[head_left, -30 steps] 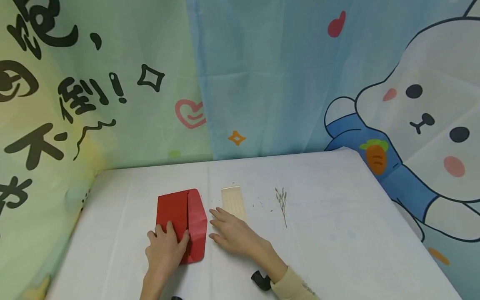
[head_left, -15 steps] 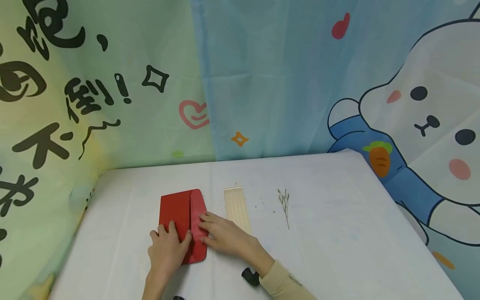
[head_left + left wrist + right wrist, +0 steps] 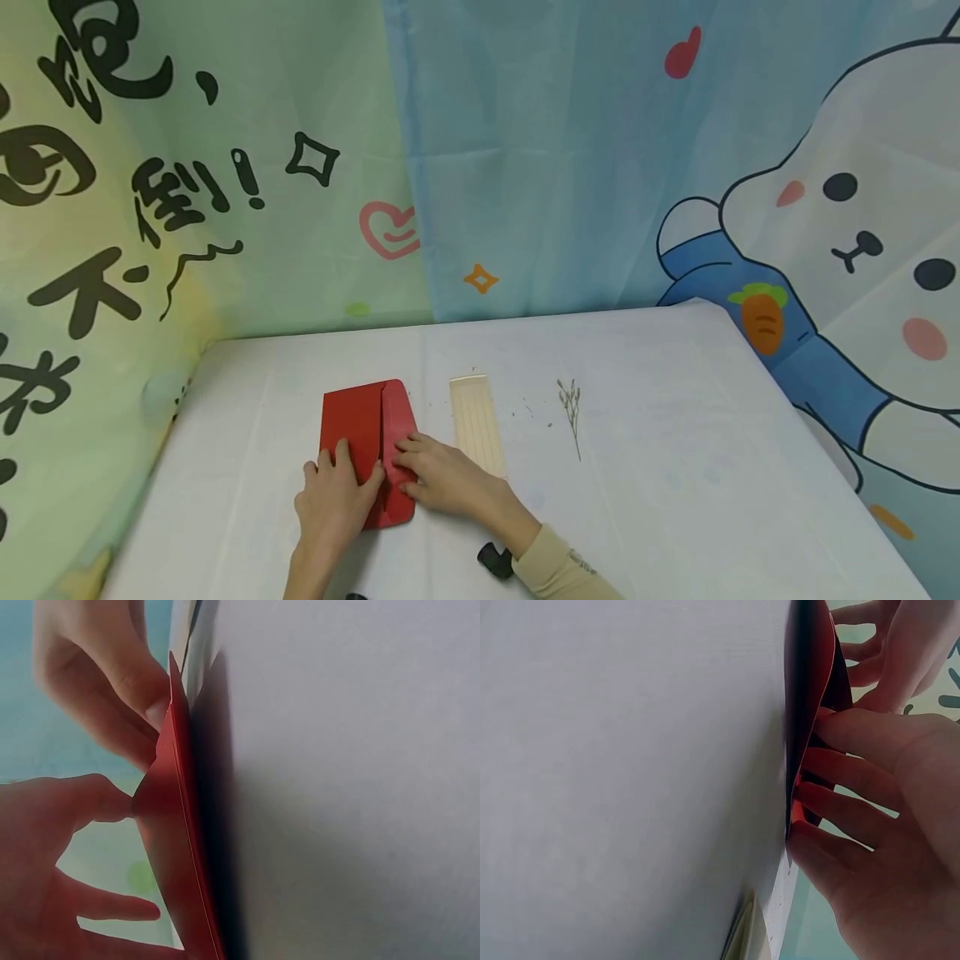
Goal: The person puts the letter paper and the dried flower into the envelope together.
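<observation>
A red paper envelope [image 3: 348,417] lies on the white table, its lighter flap [image 3: 400,408] folded out to the right. My left hand [image 3: 335,497] rests on the envelope's body with fingers spread, the thumb near the flap's fold. My right hand [image 3: 448,477] touches the flap with its fingertips, palm down. In the left wrist view the envelope [image 3: 172,847] stands edge-on, with the left thumb at its edge and the right hand [image 3: 105,667] beyond. The right wrist view has the right fingers [image 3: 847,769] nearly straight against the red paper. The envelope's inside is hidden.
A cream ribbed strip [image 3: 476,417] lies just beyond the right hand. Farther right is a small dried sprig [image 3: 572,410], with tiny dark crumbs scattered between. A black curved piece [image 3: 495,561] shows by the right wrist. Printed cloth [image 3: 525,167] hangs behind the table [image 3: 712,467].
My right hand has moved left from beside the envelope onto its flap, then stayed there. The left hand has kept its place on the envelope. The head view has shifted slightly.
</observation>
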Tool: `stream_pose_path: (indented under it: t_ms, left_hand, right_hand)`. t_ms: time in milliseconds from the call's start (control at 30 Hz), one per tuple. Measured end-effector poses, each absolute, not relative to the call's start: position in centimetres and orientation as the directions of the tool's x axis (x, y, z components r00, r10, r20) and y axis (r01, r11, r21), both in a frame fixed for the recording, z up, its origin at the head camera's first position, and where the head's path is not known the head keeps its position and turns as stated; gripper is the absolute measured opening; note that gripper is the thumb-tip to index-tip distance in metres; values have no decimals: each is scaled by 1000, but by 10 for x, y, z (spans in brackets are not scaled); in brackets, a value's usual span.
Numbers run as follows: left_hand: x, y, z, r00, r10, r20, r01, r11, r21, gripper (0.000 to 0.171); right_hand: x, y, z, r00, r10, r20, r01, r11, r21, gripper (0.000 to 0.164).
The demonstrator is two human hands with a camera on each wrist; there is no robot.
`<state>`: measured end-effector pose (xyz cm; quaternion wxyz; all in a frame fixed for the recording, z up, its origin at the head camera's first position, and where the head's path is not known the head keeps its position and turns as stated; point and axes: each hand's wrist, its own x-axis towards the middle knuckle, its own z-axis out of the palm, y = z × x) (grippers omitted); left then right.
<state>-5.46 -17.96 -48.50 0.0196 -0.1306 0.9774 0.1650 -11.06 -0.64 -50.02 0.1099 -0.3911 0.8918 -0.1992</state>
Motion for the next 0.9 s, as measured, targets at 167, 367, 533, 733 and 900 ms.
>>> stream_pose_path:
  t_ms: [167,367,533,733,900]
  left_hand:
    - [-54,-181,-484,-968,-239,-80,-252,909,333,69]
    - [-53,-182,-485,-987,-159,-34,-161,932,325,56]
    - [-54,-180,-483,-998,-62,-16,-64,948,311,40]
    - [-53,-182,-480,-998,-31,-58,-47,948,314,29]
    - [-48,-192,-479,-993,21,-112,-22,930,366,45]
  right_hand:
    - [-110,-7,-501,-662,-749,-22,-672,606,-425,39]
    - [-109,-9,-499,-668,-743,-34,-668,620,-413,37]
    - [-110,-9,-498,-665,-746,-48,-675,627,-389,36]
    - [-110,-9,-497,-669,-741,-61,-671,636,-381,36]
    - [-109,-11,-498,-664,-745,-68,-670,633,-387,36]
